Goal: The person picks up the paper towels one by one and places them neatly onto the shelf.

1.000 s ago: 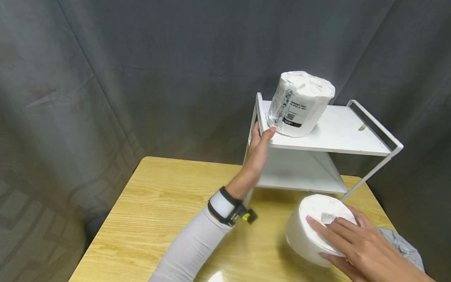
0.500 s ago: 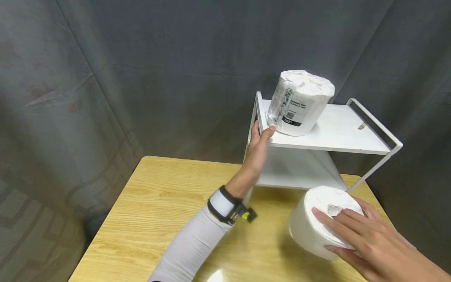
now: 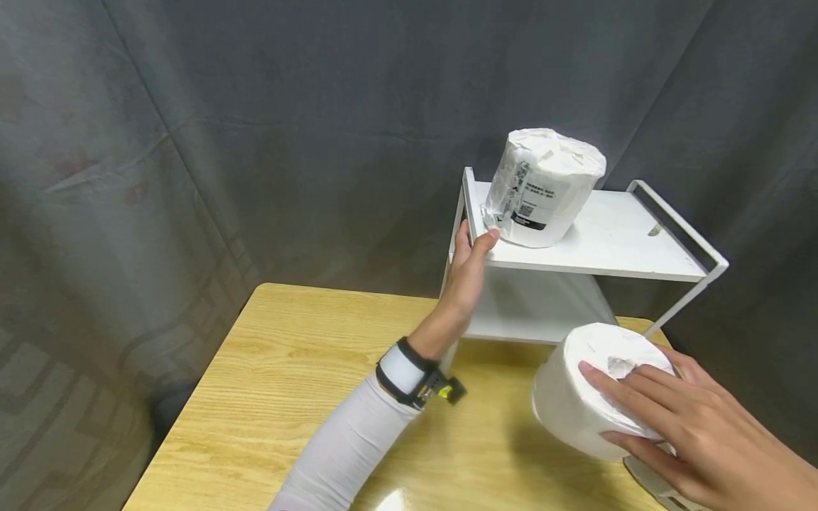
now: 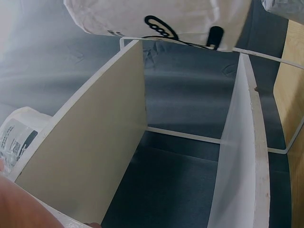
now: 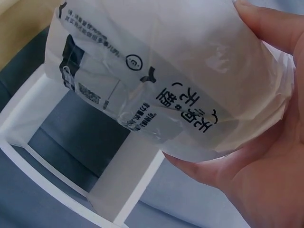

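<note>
My left hand (image 3: 469, 273) grips the left edge of a white two-tier rack (image 3: 639, 241), thumb on top near the front corner. Beside the thumb, a paper-wrapped toilet roll (image 3: 543, 188) stands on the top shelf, its printed label facing front. My right hand (image 3: 690, 419) holds a second wrapped toilet roll (image 3: 569, 408), tilted, in front of the lower shelf. In the right wrist view, fingers and thumb curl round this roll (image 5: 156, 61), with dark print on its wrapper. The left wrist view shows the held roll (image 4: 118, 16) in front of the rack's opening.
The rack stands at the back right of a wooden table (image 3: 307, 341). Below my right hand, a pale object (image 3: 655, 486) is partly hidden at the table's right side. A grey curtain (image 3: 319, 142) hangs behind.
My right hand has carried the second toilet roll a little up and to the right, nearer the lower shelf. The left hand and the roll on the top shelf stay in place.
</note>
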{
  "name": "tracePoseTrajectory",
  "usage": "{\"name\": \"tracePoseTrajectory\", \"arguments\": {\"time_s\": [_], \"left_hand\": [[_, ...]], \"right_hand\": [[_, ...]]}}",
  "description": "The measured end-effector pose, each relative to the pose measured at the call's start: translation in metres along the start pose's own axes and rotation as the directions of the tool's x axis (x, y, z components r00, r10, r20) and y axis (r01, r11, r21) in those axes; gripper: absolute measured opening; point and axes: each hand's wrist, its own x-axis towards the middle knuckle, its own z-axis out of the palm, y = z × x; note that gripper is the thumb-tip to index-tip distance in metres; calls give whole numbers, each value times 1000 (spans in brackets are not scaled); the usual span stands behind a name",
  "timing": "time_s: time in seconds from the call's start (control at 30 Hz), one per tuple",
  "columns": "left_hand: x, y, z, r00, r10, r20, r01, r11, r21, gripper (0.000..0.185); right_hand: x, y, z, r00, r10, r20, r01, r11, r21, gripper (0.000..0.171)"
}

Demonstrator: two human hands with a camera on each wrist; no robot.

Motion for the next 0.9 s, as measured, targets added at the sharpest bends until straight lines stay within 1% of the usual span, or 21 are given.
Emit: {"name": "tracePoseTrajectory", "arguments": {"time_s": [0.07,0.1,0.27,0.53,0.7,0.77,0.8,0.9], "left_hand": [[0,0,0,1000,-4,0,4,1000,3,87],[0,0,0,1000,-4,0,4,1000,6,87],[0,0,-1,1000,-1,-2,1,1000,12,87],[-2,1,1,1000,2,0,-2,1000,-4,87],[-2,2,0,1000,-1,-4,1,1000,4,87],[-2,1,0,1000,-1,-5,1,1000,1,87],[-1,1,-1,1000,1,-4,-1,1000,0,86],[-1,1,-1,1000,5,0,-5,1000,-2,85]], "right_hand": [[5,0,-2,999,-27,-39,28,999,16,60],[7,0,-3,999,-26,-41,27,999,19,60],[12,1,-10,999,3,-36,-2,1000,18,61],[12,6,-19,999,40,-15,-40,999,11,65],[14,12,-25,998,29,-47,-27,998,52,66],[14,14,-27,998,32,-51,-29,998,53,66],[13,16,-28,998,38,-50,-35,998,48,67],[9,20,-31,996,86,-4,-86,996,1,71]]}}
